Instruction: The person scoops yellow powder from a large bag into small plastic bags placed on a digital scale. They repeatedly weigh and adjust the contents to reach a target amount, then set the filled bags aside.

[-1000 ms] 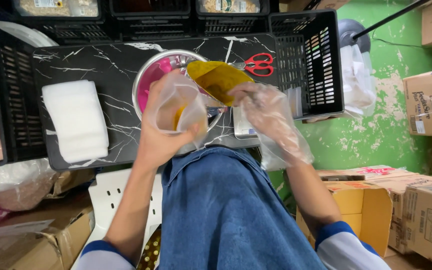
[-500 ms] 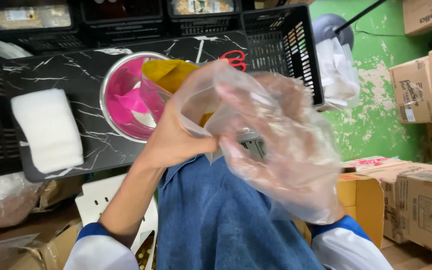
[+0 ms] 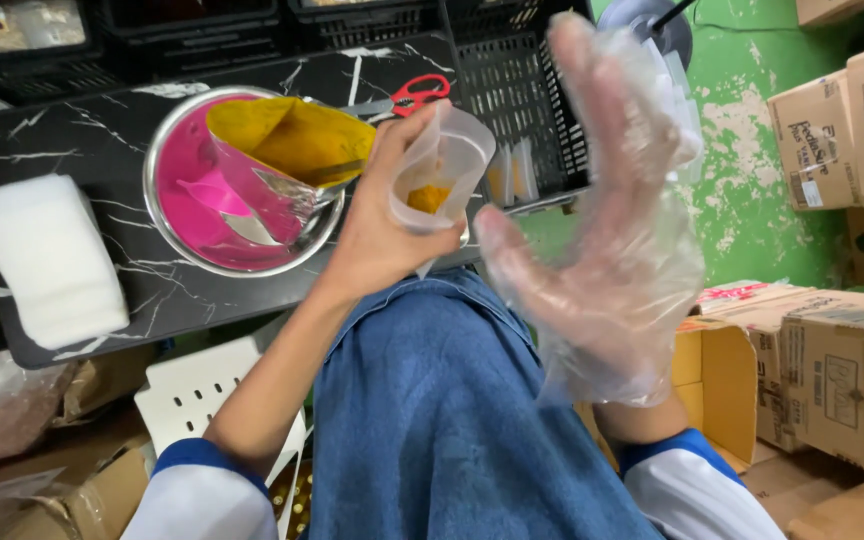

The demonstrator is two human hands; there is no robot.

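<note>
A white pad point(image 3: 47, 262) is seen at the far left, lying flat on the dark tabletop point(image 3: 112, 140). Beside it a metal bowl point(image 3: 237, 180) is set, pink inside, with a big bag of yellow powder point(image 3: 292, 140) leaning in it. Red scissors point(image 3: 417, 95) are left just behind the bowl, near a black crate point(image 3: 522, 90).

A small clear bag point(image 3: 437, 170) is held up in the left hand point(image 3: 382, 215), above the blue knee point(image 3: 452, 420) and just off the tabletop's edge. The grip of this hand is pinched around the bag's side, and the bag's mouth is kept open. A little yellow powder point(image 3: 427, 197) is seen low inside it.

The right hand point(image 3: 602, 230) is raised further right, covered by a loose plastic glove point(image 3: 632, 330). Its grip is spread wide, and nothing is held in it. Brown boxes point(image 3: 832, 340) are stacked at the far right, by a green wall point(image 3: 752, 180).

The small bag is soft and open, so powder could be spilled onto the knee if it is tipped or squeezed too hard. The loose glove could be caught on the bag's edge, and the bag could be knocked over
</note>
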